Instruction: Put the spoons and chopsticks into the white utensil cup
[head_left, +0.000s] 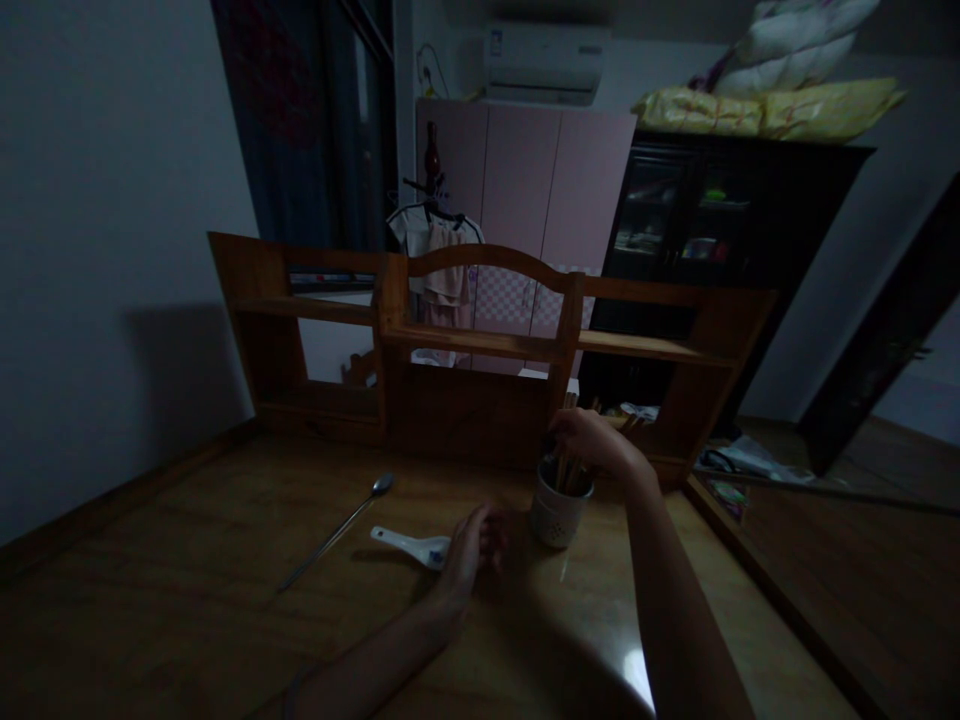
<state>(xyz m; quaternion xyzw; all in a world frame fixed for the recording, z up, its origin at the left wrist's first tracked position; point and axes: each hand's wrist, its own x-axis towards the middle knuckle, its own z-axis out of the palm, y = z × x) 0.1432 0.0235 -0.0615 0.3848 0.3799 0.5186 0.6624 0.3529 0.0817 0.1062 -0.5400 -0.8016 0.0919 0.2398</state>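
My right hand (589,438) reaches over a light-coloured utensil holder (556,515) with small holes in its side. Several chopsticks (571,475) stand in the holder. The right fingers are closed at its rim, close to a dark piece, and what they grip is hard to make out. My left hand (475,548) hovers near the tabletop with its fingers loosely bent and apart, holding nothing visible. Beside it lies a white soup spoon (409,543) with a blue mark, its bowl end partly behind the hand. Farther left rests a long-handled metal spoon (337,535).
A wooden shelf unit (476,343) runs along the back of the wooden table (225,540). At the right, the table has a raised edge (772,590). Beyond stand pink cabinets (517,180) and a dark cabinet (757,200). The room is dim.
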